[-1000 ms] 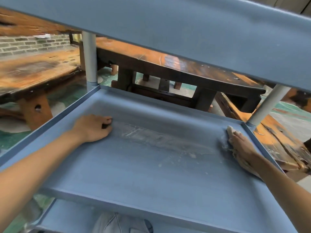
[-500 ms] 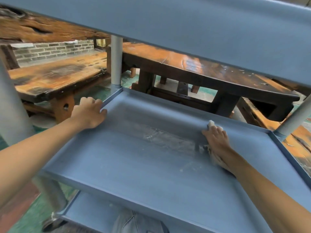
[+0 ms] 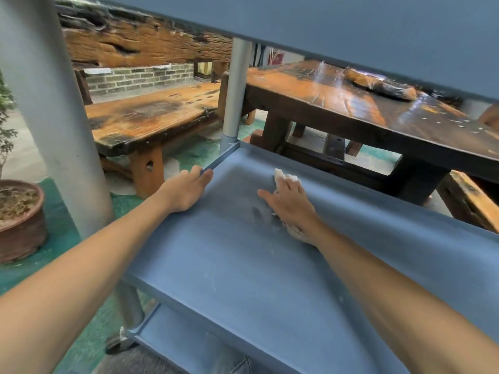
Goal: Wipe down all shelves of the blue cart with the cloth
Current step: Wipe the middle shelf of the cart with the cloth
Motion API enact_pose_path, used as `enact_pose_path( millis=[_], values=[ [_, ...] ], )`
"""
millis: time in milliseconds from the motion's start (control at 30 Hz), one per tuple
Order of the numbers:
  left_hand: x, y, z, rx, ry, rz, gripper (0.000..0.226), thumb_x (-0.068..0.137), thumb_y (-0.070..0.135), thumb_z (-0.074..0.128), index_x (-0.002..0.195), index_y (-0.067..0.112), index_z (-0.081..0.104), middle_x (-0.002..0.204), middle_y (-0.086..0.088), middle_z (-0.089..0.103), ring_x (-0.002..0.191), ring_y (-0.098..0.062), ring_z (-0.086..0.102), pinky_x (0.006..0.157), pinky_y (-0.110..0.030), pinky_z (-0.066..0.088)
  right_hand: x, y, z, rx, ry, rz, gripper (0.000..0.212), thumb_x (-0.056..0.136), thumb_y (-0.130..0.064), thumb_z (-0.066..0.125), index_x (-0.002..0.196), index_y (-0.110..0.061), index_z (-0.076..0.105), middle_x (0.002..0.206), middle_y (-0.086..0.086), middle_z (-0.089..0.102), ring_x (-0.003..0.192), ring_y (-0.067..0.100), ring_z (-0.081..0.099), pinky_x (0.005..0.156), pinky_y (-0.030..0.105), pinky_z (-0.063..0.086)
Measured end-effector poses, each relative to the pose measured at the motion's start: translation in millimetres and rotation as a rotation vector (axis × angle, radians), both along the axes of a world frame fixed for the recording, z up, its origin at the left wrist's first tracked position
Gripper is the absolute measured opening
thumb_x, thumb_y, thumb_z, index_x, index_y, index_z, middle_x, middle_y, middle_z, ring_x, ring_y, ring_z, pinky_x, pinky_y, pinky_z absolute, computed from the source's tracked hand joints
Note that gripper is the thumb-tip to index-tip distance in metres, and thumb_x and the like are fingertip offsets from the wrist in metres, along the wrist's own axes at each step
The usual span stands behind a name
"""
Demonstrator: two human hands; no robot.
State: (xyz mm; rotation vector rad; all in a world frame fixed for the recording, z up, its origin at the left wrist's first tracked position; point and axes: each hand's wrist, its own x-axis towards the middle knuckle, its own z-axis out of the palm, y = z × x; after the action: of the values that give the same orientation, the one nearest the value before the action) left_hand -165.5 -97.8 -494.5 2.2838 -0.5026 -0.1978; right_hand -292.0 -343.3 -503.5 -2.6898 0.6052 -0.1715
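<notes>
The blue cart's middle shelf [image 3: 243,271] fills the view, with the top shelf [image 3: 351,33] overhead and the bottom shelf [image 3: 183,344] below. My right hand [image 3: 290,203] presses flat, fingers straight, on a white cloth [image 3: 286,176] near the shelf's far left part; the cloth shows past the fingertips and under the wrist. My left hand [image 3: 186,191] holds the shelf's left rim, thumb inside and fingers over the outer edge. Faint smears mark the shelf beside the cloth.
Grey cart posts stand at the far left corner [image 3: 236,90] and near left [image 3: 51,117]. Beyond the cart are a wooden bench [image 3: 151,117] and a dark wooden table [image 3: 378,109]. A clay plant pot [image 3: 21,220] sits on the green floor to the left.
My right hand has swept the cloth leftward across the middle shelf, from its right corner to its far left part. My left hand moved from the shelf floor to the left rim.
</notes>
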Motion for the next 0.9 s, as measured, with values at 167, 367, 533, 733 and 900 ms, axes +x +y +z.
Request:
enact_pose_path(
  millis=[167, 367, 533, 733, 900],
  values=[
    [4, 0, 0, -0.032, -0.018, -0.066, 0.018, 0.103, 0.007, 0.026, 0.113, 0.003, 0.041, 0.106, -0.016, 0.048, 0.099, -0.042, 0.053, 0.091, -0.061, 0.041, 33, 27, 6, -0.104, 0.015, 0.246, 0.087, 0.091, -0.071, 0.043, 0.159, -0.021, 0.025, 0.166, 0.003, 0.026, 0.154, 0.022, 0.018, 0.124, 0.046, 0.013],
    [3, 2, 0, 0.024, -0.024, -0.098, 0.027, 0.107, 0.022, 0.017, 0.113, 0.014, 0.042, 0.122, -0.019, 0.049, 0.108, -0.039, 0.051, 0.098, -0.063, 0.036, 36, 64, 34, -0.045, 0.049, 0.459, 0.053, 0.096, -0.053, 0.054, 0.140, -0.023, 0.052, 0.142, 0.000, 0.057, 0.131, 0.025, 0.051, 0.113, 0.045, 0.034],
    [3, 7, -1, 0.082, -0.073, -0.184, 0.050, 0.103, 0.045, 0.018, 0.136, 0.017, 0.042, 0.143, -0.020, 0.043, 0.129, -0.039, 0.044, 0.110, -0.056, 0.030, 7, 100, 46, 0.037, -0.002, 0.560, 0.035, 0.096, -0.050, 0.058, 0.117, -0.021, 0.062, 0.119, -0.001, 0.069, 0.109, 0.022, 0.064, 0.094, 0.041, 0.050],
    [-5, 7, 4, 0.227, -0.101, -0.191, 0.065, 0.091, 0.068, 0.019, 0.128, 0.021, 0.044, 0.122, -0.017, 0.052, 0.115, -0.036, 0.051, 0.093, -0.047, 0.038, -39, 122, 41, -0.009, -0.161, 0.611, 0.039, 0.090, -0.059, 0.054, 0.079, -0.022, 0.059, 0.077, -0.007, 0.064, 0.073, 0.012, 0.060, 0.070, 0.041, 0.050],
    [-14, 12, 6, 0.351, -0.165, -0.157, 0.075, 0.075, 0.090, 0.013, 0.112, 0.028, 0.036, 0.101, -0.002, 0.046, 0.105, -0.032, 0.057, 0.083, -0.043, 0.037, -79, 128, 31, -0.133, -0.344, 0.632, 0.044, 0.092, -0.048, 0.061, 0.063, -0.018, 0.048, 0.062, -0.005, 0.056, 0.064, 0.015, 0.051, 0.060, 0.032, 0.029]
  ],
)
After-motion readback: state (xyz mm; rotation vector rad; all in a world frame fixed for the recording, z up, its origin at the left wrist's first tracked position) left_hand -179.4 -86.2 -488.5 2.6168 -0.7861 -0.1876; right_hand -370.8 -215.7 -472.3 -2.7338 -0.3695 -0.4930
